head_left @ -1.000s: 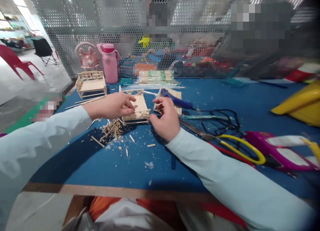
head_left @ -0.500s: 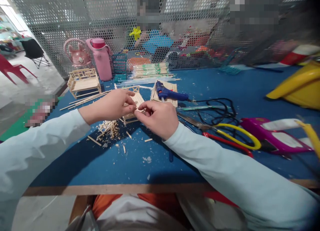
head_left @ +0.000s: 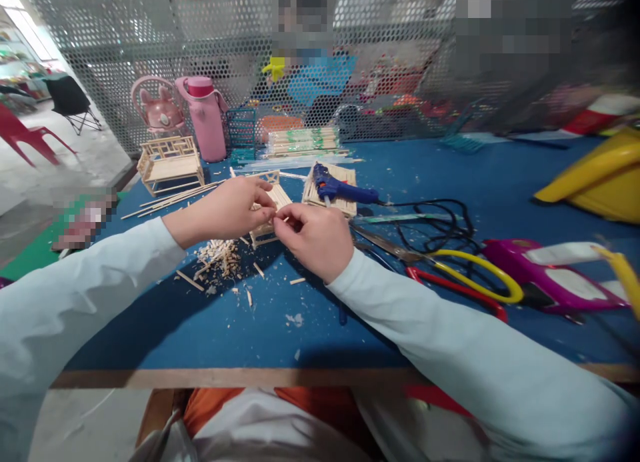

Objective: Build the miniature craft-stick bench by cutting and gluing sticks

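A miniature bench of thin wooden sticks (head_left: 278, 197) stands on the table, partly covered by my hands. My left hand (head_left: 235, 209) reaches over its left side, fingers bent, with thumb and forefinger closed at the front edge. My right hand (head_left: 320, 242) is at the front right corner in a pinch, its fingertips meeting those of the left. Whatever lies between the right fingertips is hidden. Behind my right hand, a blue glue gun (head_left: 345, 187) lies on a flat stick panel (head_left: 345, 175). Short stick offcuts (head_left: 220, 259) are heaped below my left wrist.
A finished-looking stick bench (head_left: 173, 165) and a pink bottle (head_left: 207, 125) stand at the back left, near bundled sticks (head_left: 305, 141). To the right lie scissors with yellow and red handles (head_left: 480, 275), a black cable (head_left: 450, 215) and a purple device (head_left: 555, 275). Perforated metal (head_left: 400, 62) borders the back.
Both hands stay at the miniature bench, with their fingertips barely shifted. The whole view has moved slightly. Nothing has visibly been picked up or let go.
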Demonstrator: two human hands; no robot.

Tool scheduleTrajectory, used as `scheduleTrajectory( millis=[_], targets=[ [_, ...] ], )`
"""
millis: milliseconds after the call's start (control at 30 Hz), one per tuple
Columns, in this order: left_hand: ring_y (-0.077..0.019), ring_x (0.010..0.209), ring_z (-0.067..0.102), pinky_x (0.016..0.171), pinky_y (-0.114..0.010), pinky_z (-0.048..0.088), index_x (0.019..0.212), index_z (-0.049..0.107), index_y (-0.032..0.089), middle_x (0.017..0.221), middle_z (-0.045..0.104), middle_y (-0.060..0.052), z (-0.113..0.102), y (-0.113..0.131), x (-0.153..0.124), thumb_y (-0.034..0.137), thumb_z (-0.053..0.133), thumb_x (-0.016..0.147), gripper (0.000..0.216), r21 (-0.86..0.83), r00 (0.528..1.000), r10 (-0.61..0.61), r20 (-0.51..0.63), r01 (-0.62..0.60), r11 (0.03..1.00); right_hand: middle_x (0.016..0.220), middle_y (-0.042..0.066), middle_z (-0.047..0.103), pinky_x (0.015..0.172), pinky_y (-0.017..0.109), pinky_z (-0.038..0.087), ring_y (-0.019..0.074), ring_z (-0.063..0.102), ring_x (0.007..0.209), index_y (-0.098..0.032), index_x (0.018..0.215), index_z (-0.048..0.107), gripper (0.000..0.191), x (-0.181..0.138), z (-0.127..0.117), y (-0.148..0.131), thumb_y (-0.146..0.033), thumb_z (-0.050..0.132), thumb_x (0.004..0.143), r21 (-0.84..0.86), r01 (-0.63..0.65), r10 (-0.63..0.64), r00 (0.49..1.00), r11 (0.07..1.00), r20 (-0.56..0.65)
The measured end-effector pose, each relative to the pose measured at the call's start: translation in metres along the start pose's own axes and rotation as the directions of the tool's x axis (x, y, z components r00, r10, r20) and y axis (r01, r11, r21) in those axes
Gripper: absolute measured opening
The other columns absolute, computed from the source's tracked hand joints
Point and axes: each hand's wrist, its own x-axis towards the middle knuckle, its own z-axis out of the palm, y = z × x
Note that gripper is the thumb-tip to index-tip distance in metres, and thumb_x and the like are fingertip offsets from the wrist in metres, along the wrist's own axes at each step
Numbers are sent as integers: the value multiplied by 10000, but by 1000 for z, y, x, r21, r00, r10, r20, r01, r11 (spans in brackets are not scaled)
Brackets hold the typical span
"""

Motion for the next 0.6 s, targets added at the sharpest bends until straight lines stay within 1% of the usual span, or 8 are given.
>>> scheduleTrajectory(
  millis=[167, 333, 400, 467, 500, 533, 567, 600],
  targets=[
    [-219, 1118, 536, 938, -357, 405, 835, 689, 166, 1100, 636, -86, 7, -7, -2, 345, 365, 918, 379, -24, 997, 69, -20, -70, 997, 566, 6, 631, 555, 241, 365, 122, 542, 521, -172, 725, 694, 165, 2, 0, 4, -233, 542, 747, -22, 31, -31, 999, 999, 9],
    [-232, 1207, 467, 996, -430, 369, 1028, 626, 142, 1281, 520, -161, 20, -33, -1, 274, 348, 923, 325, 14, 972, 179, -152, -179, 984, 632, 14, 673, 570, 233, 376, 121, 577, 558, -169, 720, 678, 182, 1, 0, 10, -224, 518, 786, -44, 211, -204, 971, 977, 123],
    [-239, 1263, 409, 1025, -431, 340, 1109, 578, 143, 1357, 449, -172, 21, -38, -6, 301, 385, 913, 317, 15, 958, 196, -209, -198, 980, 637, 8, 678, 562, 229, 374, 119, 582, 559, -172, 721, 678, 175, 0, 0, 13, -219, 522, 786, -54, 247, -237, 961, 968, 142],
    [-257, 1297, 354, 1036, -418, 321, 1166, 533, 163, 1402, 397, -161, 21, -32, -18, 387, 473, 873, 373, 9, 928, 140, -345, -146, 989, 629, 2, 677, 552, 223, 377, 111, 579, 546, -170, 714, 675, 163, -1, -1, 16, -211, 533, 782, -51, 281, -273, 954, 958, 123],
    [-260, 1281, 362, 1020, -398, 333, 1157, 533, 184, 1375, 427, -145, 22, -24, -26, 424, 507, 849, 391, -15, 890, 64, -452, -79, 997, 624, -1, 676, 548, 219, 378, 106, 577, 539, -169, 717, 674, 160, -2, -1, 16, -207, 534, 785, -45, 312, -307, 946, 949, 103],
    [-244, 1223, 414, 983, -364, 360, 1121, 547, 192, 1302, 491, -137, 23, -15, -35, 419, 478, 866, 348, -72, 827, -51, -560, 12, 997, 620, -5, 676, 544, 215, 381, 101, 574, 533, -168, 721, 673, 161, -3, -3, 16, -206, 534, 792, -39, 360, -356, 931, 932, 84],
    [-220, 1094, 498, 910, -331, 399, 1047, 571, 187, 1156, 574, -122, 26, -4, -45, 403, 428, 892, 302, -155, 754, -171, -634, 92, 984, 615, -8, 676, 540, 213, 381, 97, 570, 527, -168, 724, 671, 164, -5, -4, 14, -209, 532, 802, -35, 421, -418, 906, 906, 64],
    [-190, 909, 550, 797, -299, 428, 953, 588, 179, 968, 623, -90, 29, 8, -54, 396, 393, 908, 295, -242, 727, -275, -629, 154, 958, 608, -10, 673, 536, 213, 380, 94, 566, 521, -168, 722, 667, 172, -7, -5, 12, -212, 528, 813, -37, 489, -487, 872, 871, 47]
  ],
)
